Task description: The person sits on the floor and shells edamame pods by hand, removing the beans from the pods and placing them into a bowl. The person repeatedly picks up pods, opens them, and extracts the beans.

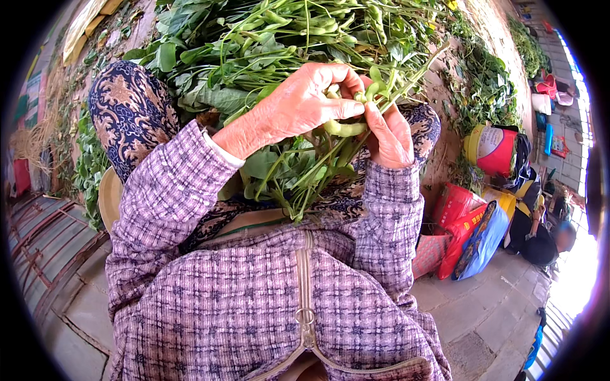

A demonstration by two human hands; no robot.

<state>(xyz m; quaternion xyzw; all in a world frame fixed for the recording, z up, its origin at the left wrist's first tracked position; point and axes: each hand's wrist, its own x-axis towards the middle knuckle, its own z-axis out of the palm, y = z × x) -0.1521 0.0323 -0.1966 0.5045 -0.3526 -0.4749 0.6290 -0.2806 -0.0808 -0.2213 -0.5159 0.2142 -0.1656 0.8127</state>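
Both hands meet over a leafy bean plant [314, 166] that lies across the lap. My left hand [305, 102] is closed on green bean pods [332, 91] at the plant's stem, its thumb and forefinger pinching by the other hand's fingertips. My right hand [388, 131] grips the plant's thick green stem [405, 88], which slants up to the right. One plump pod [345, 128] hangs just below the fingers. Beyond the hands lies a large heap of cut bean plants [267, 52] with many pods on them. Parts of the fingers and palms are hidden.
At right stand a red and yellow bucket [493, 147], red bags [457, 219] and a blue bag [486, 243]. A person [538, 243] sits beyond them. More leafy plants [486, 85] lie at the upper right. A metal grid [47, 243] stands at the left on paving.
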